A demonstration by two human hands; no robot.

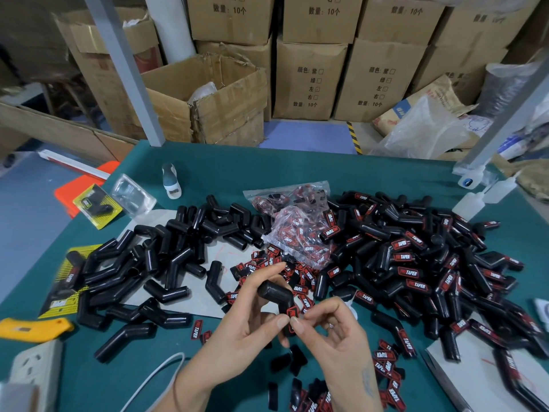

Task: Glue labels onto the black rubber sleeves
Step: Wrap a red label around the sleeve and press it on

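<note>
Pinching label [292, 313] onto sleeve [276, 295], right grip [332, 337]; left grip [252, 316] clamped round sleeve, piles crowding both sides

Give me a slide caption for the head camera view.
Left hand holds a black sleeve while right hand presses a red label on.

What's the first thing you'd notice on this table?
The two hands in front: the left hand holds a bent black sleeve while the right hand pinches a red label onto it. Behind them, heaps of black sleeves cover the green table, plain ones at left, labelled ones at right.
</note>
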